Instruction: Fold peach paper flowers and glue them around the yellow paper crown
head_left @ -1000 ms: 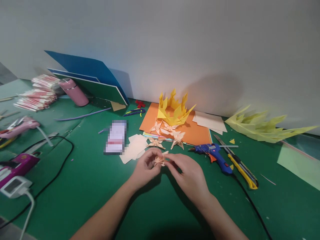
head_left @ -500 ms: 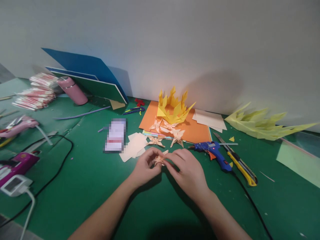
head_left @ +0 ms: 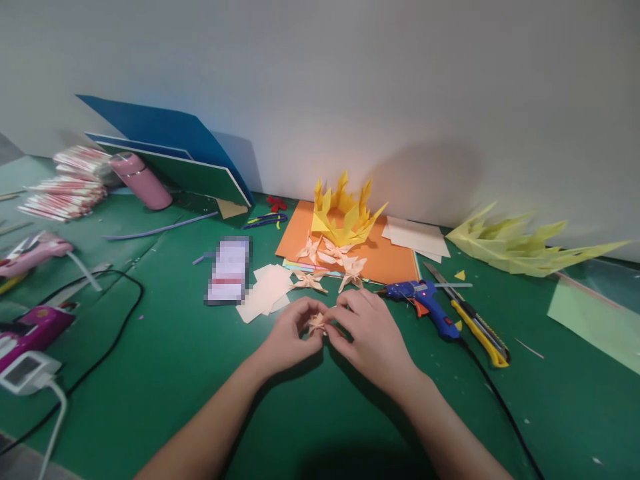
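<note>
Between the fingertips of both hands is a small peach folded-paper flower (head_left: 317,325), partly covered by the fingers. My left hand (head_left: 293,339) grips it from the left, thumb below and fingers curled over. My right hand (head_left: 369,339) pinches its right side. Just beyond the hands lie several similar peach paper flowers; the nearest paper flower (head_left: 309,281) rests on the green table (head_left: 165,393). Behind them a yellow folded-paper crown (head_left: 345,223) stands on orange paper (head_left: 395,262). Left of the hands are loose peach paper pieces (head_left: 267,291).
A blue glue gun (head_left: 427,303) and a yellow utility knife (head_left: 483,333) lie to the right, near a pale-yellow paper crown (head_left: 520,247). On the left are a blurred phone (head_left: 229,270), a pink bottle (head_left: 141,181), a pink glue gun (head_left: 37,253), a power strip (head_left: 35,333) and cables.
The view has shifted slightly, moving the table items a little leftward. My right fingers have moved slightly around the flower, covering its raised petal; both hands keep hold.
</note>
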Demonstrator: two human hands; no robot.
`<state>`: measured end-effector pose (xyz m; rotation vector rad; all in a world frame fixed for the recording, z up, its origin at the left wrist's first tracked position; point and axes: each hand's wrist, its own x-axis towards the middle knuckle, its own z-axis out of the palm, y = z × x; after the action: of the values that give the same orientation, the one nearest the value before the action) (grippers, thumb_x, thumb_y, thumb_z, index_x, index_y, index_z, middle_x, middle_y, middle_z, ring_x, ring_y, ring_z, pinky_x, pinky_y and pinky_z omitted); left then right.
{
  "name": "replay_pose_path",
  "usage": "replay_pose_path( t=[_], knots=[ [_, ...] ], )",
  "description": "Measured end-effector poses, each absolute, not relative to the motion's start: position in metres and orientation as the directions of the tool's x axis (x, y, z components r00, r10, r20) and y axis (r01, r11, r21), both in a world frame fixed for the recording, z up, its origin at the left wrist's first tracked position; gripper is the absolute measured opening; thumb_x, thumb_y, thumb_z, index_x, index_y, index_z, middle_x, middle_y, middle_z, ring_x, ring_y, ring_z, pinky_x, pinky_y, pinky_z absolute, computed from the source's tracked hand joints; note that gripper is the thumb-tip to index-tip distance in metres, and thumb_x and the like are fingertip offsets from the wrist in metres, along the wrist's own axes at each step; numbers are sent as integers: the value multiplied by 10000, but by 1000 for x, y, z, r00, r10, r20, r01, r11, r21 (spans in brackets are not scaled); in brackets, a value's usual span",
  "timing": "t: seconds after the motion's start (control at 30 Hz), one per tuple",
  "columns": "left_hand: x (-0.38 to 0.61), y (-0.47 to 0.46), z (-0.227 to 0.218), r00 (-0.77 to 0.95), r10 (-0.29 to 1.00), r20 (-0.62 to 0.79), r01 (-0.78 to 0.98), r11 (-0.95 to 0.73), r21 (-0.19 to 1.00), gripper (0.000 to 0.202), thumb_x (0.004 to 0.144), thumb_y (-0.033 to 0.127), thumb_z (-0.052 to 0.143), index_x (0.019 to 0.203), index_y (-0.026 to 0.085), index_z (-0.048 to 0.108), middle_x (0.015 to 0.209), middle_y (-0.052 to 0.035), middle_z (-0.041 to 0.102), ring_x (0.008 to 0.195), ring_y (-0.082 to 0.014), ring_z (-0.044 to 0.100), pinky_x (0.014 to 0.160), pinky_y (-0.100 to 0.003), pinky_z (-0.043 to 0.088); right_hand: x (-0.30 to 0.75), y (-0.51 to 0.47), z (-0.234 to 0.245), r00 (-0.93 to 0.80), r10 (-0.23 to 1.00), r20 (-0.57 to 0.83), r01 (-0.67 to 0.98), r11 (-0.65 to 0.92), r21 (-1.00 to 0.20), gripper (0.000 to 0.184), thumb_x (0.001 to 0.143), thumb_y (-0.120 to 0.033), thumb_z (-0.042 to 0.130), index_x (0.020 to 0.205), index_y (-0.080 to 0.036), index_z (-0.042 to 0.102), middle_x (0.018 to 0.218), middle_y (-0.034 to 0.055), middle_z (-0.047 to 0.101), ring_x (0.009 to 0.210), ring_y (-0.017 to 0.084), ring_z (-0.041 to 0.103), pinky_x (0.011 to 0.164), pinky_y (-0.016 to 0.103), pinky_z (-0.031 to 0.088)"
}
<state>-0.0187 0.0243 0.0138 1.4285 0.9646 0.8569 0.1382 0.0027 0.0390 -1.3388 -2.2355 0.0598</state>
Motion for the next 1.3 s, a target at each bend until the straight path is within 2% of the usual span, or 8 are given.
replay_pose_path(
  t=[0.13,0.3,0.43,0.6,0.77,0.97,1.1,1.3],
  knots=[
    [-19,24,14,424,905,-36,81,1,997,240,594,73,542,812,174,562,779,-3,545,701,-125,508,664,-260,423,138,5,39,-413,811,414,798,541,-265,66,783,-165,569,792,-186,631,785,42,567,747,193,467,662,315,367],
    [-20,24,10,441,897,30,63,-64,996,317,611,59,550,902,183,573,896,-31,552,817,-150,524,744,-274,432,137,6,34,-424,788,446,794,560,-236,72,760,-148,563,719,-189,606,753,32,567,724,183,458,662,313,352],
    [-18,24,9,379,926,-2,-51,23,998,425,615,86,629,1006,215,521,1057,-45,502,716,-91,509,647,-235,435,138,6,31,-391,782,485,808,544,-226,91,755,-147,550,688,-189,595,731,31,563,734,189,467,662,311,346],
    [-17,25,9,446,892,-80,-236,203,950,470,646,174,709,1028,241,444,847,21,488,647,-65,491,548,-179,404,139,6,32,-346,778,525,826,518,-223,80,750,-151,564,683,-185,591,719,26,562,728,186,471,659,305,337],
    [-18,27,5,419,904,-79,-239,194,951,447,657,232,726,1008,245,448,946,-3,469,663,-74,474,443,-147,367,140,6,33,-360,780,512,827,521,-212,83,769,-158,568,695,-191,589,727,22,568,752,190,480,686,308,333],
    [-18,27,4,379,924,-40,-232,137,963,414,663,168,710,1000,228,477,1002,-7,468,736,-71,485,618,-186,439,140,6,34,-406,767,497,824,542,-164,116,837,-192,543,735,-180,597,763,35,581,789,191,487,739,314,321],
    [-17,26,6,363,932,5,-192,70,979,359,642,133,708,929,209,506,962,-1,461,732,-74,492,648,-209,431,140,7,32,-423,771,476,824,546,-152,130,867,-205,523,767,-179,601,778,33,587,802,189,492,747,315,309],
    [-20,29,8,369,929,-3,-115,49,992,309,633,91,670,889,186,527,959,-14,453,736,-81,493,637,-215,428,143,7,30,-430,780,454,794,566,-220,95,864,-218,552,786,-196,602,788,13,591,813,182,501,766,319,276]
  ],
)
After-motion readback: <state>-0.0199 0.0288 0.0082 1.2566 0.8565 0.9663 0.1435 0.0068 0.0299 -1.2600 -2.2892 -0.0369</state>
